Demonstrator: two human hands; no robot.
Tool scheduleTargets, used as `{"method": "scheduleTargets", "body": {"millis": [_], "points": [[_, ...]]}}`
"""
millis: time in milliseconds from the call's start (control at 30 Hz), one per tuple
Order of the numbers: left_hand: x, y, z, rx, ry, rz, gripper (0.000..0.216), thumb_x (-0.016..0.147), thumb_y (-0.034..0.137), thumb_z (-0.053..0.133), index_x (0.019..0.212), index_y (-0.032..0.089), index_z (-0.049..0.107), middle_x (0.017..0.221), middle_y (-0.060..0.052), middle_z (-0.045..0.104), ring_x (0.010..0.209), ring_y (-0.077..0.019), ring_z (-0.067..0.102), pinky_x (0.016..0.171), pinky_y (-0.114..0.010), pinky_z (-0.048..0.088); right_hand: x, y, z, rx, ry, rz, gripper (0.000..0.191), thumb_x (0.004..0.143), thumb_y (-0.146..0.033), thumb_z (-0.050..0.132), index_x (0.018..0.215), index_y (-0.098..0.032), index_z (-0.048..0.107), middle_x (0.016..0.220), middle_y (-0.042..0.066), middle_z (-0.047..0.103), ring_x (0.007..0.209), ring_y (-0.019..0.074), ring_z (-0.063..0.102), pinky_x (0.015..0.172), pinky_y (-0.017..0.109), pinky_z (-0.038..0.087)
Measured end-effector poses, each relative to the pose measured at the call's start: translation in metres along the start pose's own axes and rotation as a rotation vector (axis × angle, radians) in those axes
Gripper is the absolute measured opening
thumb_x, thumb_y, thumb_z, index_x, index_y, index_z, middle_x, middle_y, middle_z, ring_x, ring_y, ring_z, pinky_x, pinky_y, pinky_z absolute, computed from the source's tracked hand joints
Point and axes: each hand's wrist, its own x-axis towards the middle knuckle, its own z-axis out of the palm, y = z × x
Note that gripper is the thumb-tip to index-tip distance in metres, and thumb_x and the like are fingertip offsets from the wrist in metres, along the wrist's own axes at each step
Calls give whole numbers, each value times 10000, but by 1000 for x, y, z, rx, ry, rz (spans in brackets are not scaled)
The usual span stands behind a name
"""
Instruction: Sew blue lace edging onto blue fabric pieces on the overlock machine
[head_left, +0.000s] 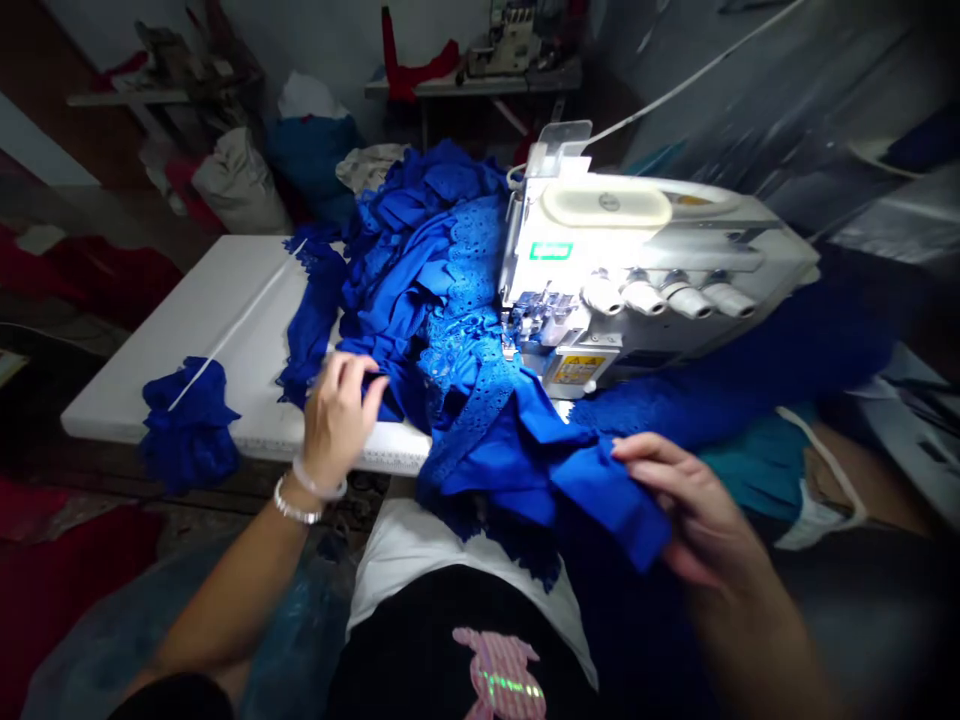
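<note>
- Possibly a snag: loose folds of blue cloth (600,480) bunch against the sewing machine (600,230) and might get caught.
- Uneven pull could skew it; right hand (686,490) pinches its edge.
- Left hand (341,400) half-curled above counter (240,380); whether gripping, cannot tell.
- Cloth before machine, over lap; long axis slants down-right, free end toward right hand.

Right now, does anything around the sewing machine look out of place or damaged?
One small blue cloth droops over the near edge of the white table, apart from the large blue heap, so it looks stray. No damage stands out.
</note>
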Motion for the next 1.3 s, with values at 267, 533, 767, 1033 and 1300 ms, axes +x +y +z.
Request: {"method": "scheduleTargets", "body": {"millis": [267,533,767,1033,1300], "points": [[-59,59,34,-270,-246,-12,189,873,352,638,827,179,581,1242,-127,582,1155,-302,556,974,-476,437,9,41,16,-141,164,-140,321,739,-453,749,939,-203,722,842,57,706,697,194,653,590,292,544],[-7,13,34,-415,-157,-73,97,858,226,557,781,169,566,1176,-123,641,1094,-207,630,953,-325,495,42,54,53,-433,-145,-499,169,820,-362,676,856,-198,687,1002,77,688,948,239,645,862,394,513],[-18,21,1,-391,-131,-90,226,860,343,653,711,176,620,867,-33,691,824,-152,656,808,-262,492,24,57,58,-342,26,-537,303,795,-349,740,1045,-200,653,1059,92,665,986,241,644,795,365,556],[-45,58,-41,-563,-218,-227,224,957,326,495,772,200,486,541,80,467,418,-52,410,430,-169,338,-13,39,75,-119,-239,-376,178,862,-375,654,847,-224,749,823,58,752,781,220,698,703,339,563],[-27,76,-40,-656,-284,140,256,903,137,566,1148,210,568,1088,-57,696,1011,-163,681,900,-281,560,-20,14,83,411,-486,395,306,713,-438,805,839,-163,754,757,39,753,594,134,672,607,234,548]]}}
